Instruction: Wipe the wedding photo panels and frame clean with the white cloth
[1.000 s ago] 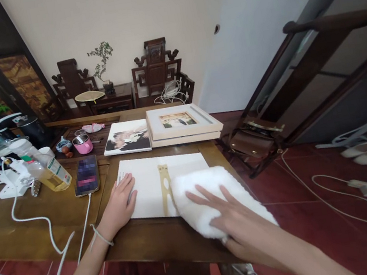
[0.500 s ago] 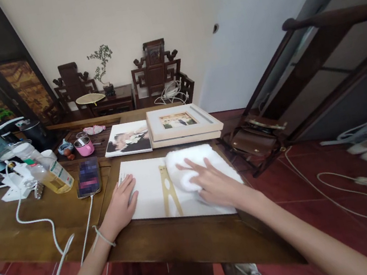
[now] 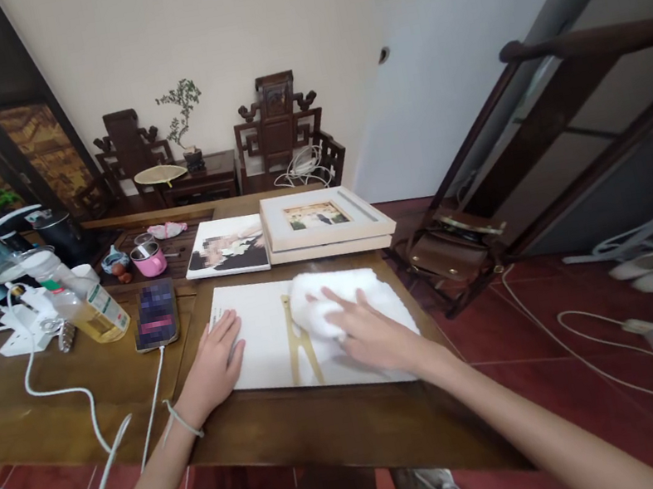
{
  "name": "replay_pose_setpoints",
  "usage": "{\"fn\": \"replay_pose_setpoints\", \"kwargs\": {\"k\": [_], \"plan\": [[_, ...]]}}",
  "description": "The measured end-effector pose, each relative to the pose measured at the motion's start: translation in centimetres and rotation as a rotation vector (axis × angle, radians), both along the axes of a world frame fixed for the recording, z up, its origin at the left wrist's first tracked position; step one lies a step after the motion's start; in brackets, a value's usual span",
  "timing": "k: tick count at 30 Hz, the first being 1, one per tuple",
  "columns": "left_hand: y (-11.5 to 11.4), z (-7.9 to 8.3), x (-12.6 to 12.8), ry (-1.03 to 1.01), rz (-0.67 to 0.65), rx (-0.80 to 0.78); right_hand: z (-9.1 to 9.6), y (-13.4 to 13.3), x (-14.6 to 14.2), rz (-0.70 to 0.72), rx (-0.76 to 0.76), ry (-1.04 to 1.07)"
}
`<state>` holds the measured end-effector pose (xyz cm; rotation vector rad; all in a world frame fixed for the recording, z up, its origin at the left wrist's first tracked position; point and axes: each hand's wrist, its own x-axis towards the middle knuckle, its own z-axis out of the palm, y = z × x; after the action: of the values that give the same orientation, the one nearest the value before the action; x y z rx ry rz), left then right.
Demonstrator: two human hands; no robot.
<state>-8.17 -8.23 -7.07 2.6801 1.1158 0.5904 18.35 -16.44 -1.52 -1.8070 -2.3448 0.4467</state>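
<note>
A white board (image 3: pixel 263 336) lies flat on the wooden table (image 3: pixel 334 429), face down, with a gold easel stand (image 3: pixel 299 342) on its back. My left hand (image 3: pixel 215 365) rests flat on the board's left edge, fingers stretched out. My right hand (image 3: pixel 368 334) presses flat on a fluffy white cloth (image 3: pixel 342 296) that covers the board's right part, fingers spread over it.
Behind the board lie a photo print (image 3: pixel 227 247) and a stacked framed picture (image 3: pixel 322 221). A phone (image 3: pixel 155 313) on a white cable, a bottle (image 3: pixel 84 300), a pink cup (image 3: pixel 149 260) and a power strip (image 3: pixel 22 328) crowd the left. A brown bag (image 3: pixel 448 252) sits right of the table.
My right hand has slid the white cloth from the board's near right corner up and to the left across the board. My left hand has stayed in place.
</note>
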Motion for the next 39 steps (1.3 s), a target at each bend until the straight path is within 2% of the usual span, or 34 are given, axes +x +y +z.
{"fn": "replay_pose_setpoints", "kwargs": {"k": [3, 5, 7, 12, 15, 18, 24, 27, 30, 33, 36, 39], "plan": [[0.0, 0.2, 0.0, 0.01, -0.001, -0.015, -0.4, 3.4, -1.6, -0.068, 0.068, 0.03], [0.0, 0.2, 0.0, 0.008, 0.002, -0.019, -0.6, 3.3, -2.9, -0.037, 0.083, 0.012], [-0.1, 0.3, 0.1, 0.003, 0.004, -0.017, -0.7, 1.5, -4.0, 0.024, 0.092, -0.02], [-0.2, 0.1, 0.2, 0.023, 0.01, -0.001, -0.2, -5.7, -5.5, 0.222, 0.005, -0.027], [-0.2, 0.0, 0.2, 0.032, 0.012, 0.006, 0.2, -7.3, -5.4, 0.281, -0.042, -0.011], [-0.2, 0.0, 0.1, 0.032, 0.01, 0.003, 0.3, -5.2, -4.6, 0.212, -0.023, -0.01], [-0.2, 0.3, 0.1, 0.008, 0.007, -0.023, 0.0, 4.0, -3.4, 0.069, 0.101, -0.156], [-0.1, 0.3, 0.2, -0.02, 0.001, -0.033, -0.2, 5.9, -4.1, 0.055, 0.122, -0.228], [-0.1, 0.2, 0.2, -0.031, -0.003, -0.029, -0.3, 3.9, -5.6, 0.115, 0.102, -0.271], [-0.1, 0.0, 0.2, -0.042, -0.004, -0.015, 0.1, -0.7, -7.3, 0.229, 0.075, -0.292], [-0.2, 0.0, 0.3, -0.033, 0.002, -0.01, 1.1, -4.3, -8.4, 0.335, -0.037, -0.265], [-0.2, 0.1, 0.3, -0.011, 0.006, -0.01, 1.7, -4.2, -8.3, 0.34, -0.079, -0.23]]}}
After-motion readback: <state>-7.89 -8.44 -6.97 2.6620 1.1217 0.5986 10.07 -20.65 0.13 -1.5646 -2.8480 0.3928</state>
